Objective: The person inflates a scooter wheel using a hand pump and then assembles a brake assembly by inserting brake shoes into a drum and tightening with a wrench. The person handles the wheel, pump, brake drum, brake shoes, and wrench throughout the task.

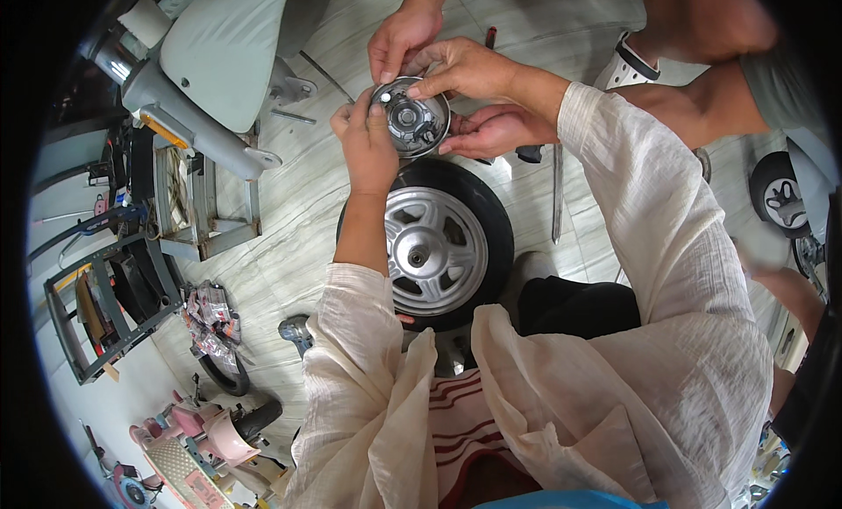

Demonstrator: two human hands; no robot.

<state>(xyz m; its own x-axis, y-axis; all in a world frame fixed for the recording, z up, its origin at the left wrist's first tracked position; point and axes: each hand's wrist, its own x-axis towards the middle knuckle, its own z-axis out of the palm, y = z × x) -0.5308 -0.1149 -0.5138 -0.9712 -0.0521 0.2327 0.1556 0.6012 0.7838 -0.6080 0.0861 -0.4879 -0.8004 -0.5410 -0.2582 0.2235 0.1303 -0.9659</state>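
A round metal hub plate [406,119] with fittings inside is held among several hands above the wheel. My left hand [364,145] grips its left edge, thumb raised over the rim. My right hand [454,71] reaches from the right onto its upper part, fingers bent over the rim and inner fittings. A co-worker's hand [401,35] holds the top rim from above, while another hand of theirs [481,130] supports the right side from below. Beneath lies a tyred wheel [478,246] with a silver spoked rim, partly hidden by my left forearm.
A grey scooter body [219,44] and metal frames [202,246] stand left. Rods [558,193], a drill [296,331] and packaged parts [210,320] lie on the tiled floor. A co-worker's bare leg [675,110] is upper right; another wheel [781,193] is far right; a pink scooter [219,434] is lower left.
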